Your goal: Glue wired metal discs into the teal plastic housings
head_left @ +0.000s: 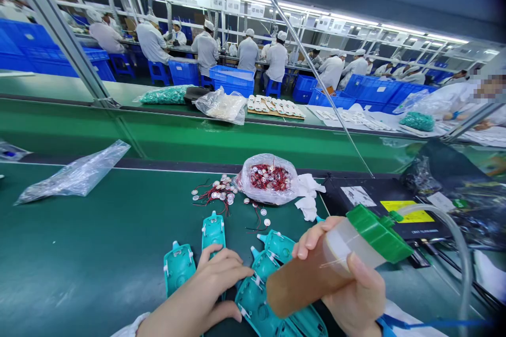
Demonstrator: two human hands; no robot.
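Note:
My right hand is wrapped around a dispensing syringe, a thick clear barrel filled with something brown. Its green cap joins a clear hose, and the barrel lies tilted in my grip. To the left, my left hand reaches over teal plastic shells with thumb and fingers apart. One shell lies left of that hand, and another shell stands just beyond its fingertips. Several more shells lie between my hands, partly hidden by the barrel. Whether my left fingertips touch a shell, I cannot tell.
Beyond the shells sit a bag of small discs with red wires and a loose pile of discs. A black box is at right, a plastic bag at left. Co-workers sit behind a raised ledge.

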